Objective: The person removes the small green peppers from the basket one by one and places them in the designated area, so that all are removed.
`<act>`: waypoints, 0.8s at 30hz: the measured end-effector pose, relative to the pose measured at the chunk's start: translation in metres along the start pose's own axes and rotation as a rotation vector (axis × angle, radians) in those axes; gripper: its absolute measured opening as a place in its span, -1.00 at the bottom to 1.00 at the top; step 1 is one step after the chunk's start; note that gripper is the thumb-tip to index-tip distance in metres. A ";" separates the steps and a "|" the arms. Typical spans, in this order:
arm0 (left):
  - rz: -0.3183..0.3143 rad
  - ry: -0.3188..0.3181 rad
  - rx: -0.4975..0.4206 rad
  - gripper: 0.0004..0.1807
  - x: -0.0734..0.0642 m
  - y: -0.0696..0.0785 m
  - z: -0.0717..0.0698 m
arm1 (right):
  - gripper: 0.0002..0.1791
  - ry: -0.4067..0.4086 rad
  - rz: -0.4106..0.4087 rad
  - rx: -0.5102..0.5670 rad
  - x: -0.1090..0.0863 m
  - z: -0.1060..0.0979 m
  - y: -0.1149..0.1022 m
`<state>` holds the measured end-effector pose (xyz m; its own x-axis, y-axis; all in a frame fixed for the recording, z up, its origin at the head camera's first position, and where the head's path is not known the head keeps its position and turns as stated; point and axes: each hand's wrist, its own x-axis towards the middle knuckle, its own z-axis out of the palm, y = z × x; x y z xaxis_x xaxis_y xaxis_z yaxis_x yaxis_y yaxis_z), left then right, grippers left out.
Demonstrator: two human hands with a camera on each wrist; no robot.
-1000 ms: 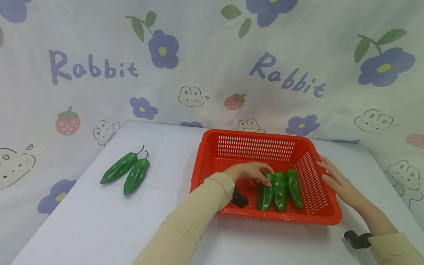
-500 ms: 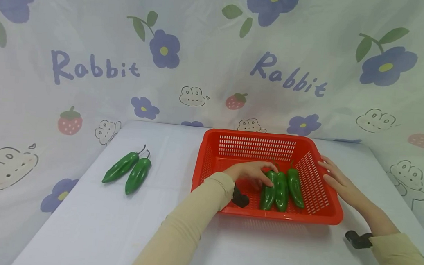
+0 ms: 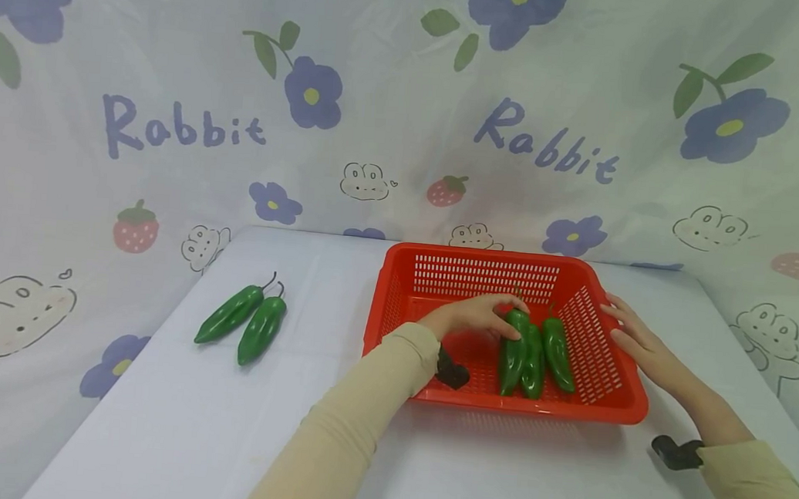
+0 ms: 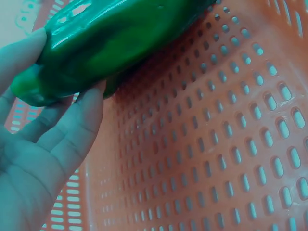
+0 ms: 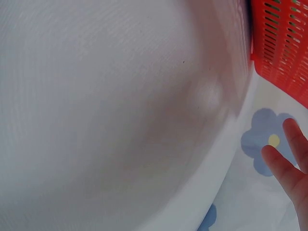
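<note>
My left hand [image 3: 481,315] reaches into the red plastic basket [image 3: 475,401] and pinches a green pepper [image 3: 513,358] near its stem end. In the left wrist view, the thumb and fingers of my left hand [image 4: 53,139] lie on opposite sides of that pepper [image 4: 115,43], above the slotted basket floor. Close against its right side is a second green pepper [image 3: 533,367], partly covered. A third pepper [image 3: 558,356] lies beside the right wall. My right hand [image 3: 643,348] has its fingers extended at the basket's right rim; whether all of them touch is hard to tell.
Two more green peppers, one farther left [image 3: 231,315] and one nearer the basket [image 3: 261,331], lie side by side on the white-covered table [image 3: 304,421]. Behind the table hangs a patterned curtain [image 3: 384,71] with flowers and rabbits.
My left hand has shifted the pepper slightly right, against the middle one, and its stem end sits higher than before. The right hand stays at the rim.
</note>
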<state>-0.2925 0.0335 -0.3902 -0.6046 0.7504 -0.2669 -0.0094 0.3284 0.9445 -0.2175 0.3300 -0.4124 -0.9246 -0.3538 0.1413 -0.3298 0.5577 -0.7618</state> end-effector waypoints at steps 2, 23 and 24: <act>0.017 -0.002 -0.006 -0.52 0.000 0.001 -0.003 | -0.43 0.001 0.005 0.000 0.000 0.000 0.000; 0.103 0.036 -0.007 -0.51 -0.023 0.018 -0.040 | -0.44 0.001 -0.008 0.008 -0.001 0.001 0.000; 0.103 0.040 0.001 -0.51 -0.025 0.019 -0.042 | -0.44 0.000 -0.008 0.008 -0.001 0.001 0.000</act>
<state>-0.3108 -0.0029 -0.3582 -0.6338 0.7566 -0.1604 0.0550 0.2510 0.9664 -0.2167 0.3295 -0.4131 -0.9221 -0.3577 0.1474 -0.3353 0.5488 -0.7658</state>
